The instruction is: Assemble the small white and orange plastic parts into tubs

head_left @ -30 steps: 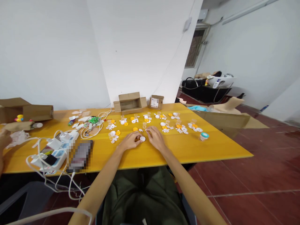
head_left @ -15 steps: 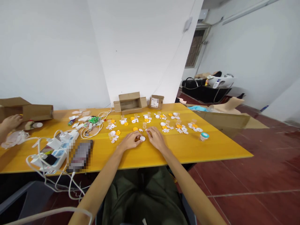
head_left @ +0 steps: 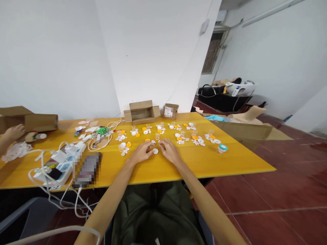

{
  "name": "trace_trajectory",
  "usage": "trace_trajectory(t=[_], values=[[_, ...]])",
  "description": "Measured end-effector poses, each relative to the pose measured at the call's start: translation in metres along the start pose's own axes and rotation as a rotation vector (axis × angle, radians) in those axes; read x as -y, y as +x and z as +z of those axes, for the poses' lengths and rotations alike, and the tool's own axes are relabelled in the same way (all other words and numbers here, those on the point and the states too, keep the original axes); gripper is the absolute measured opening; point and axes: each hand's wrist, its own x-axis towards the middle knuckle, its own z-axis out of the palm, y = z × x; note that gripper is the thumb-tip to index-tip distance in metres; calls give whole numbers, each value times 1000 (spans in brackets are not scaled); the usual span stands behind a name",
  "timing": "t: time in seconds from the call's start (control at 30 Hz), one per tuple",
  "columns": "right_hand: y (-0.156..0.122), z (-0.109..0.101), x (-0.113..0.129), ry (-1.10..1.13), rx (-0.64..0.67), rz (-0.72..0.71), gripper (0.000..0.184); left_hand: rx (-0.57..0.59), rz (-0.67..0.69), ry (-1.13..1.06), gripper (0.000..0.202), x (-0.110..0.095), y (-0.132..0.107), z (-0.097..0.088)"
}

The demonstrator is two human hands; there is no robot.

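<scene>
My left hand rests low over the table, its thumb and forefinger apart, the thumb tip at the edge of a white round disc. Its forefinger reaches toward small white perforated discs. Just right of the white disc, my right hand has its fingers curled together; a small pale piece may be at the fingertips, too small to name. Beyond both hands stands a clear plastic cup. An orange ring-like part lies beyond the left hand, partly covered by it.
Groups of clear cups, white discs and orange parts spread across the yellow table. A teal-lidded jar stands right. Left are a phone, a power strip and cables. Open cartons stand behind. Another person's hand is far left.
My left forefinger has moved slightly away from the white disc toward the small perforated discs. My right hand has barely moved. The other person's hand has shifted slightly.
</scene>
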Motion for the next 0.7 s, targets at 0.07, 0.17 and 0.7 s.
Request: trace_trajectory(t=[0.07,0.17,0.7], values=[[0,0,0,6,15,12,17,-5,7,-9,18,-2,0,-1],[0,1,2,6,54,51,16,-22,22,-18,15,-4,0,-1],[2,0,3,114,127,130,11,-67,88,53,14,-6,3,8]])
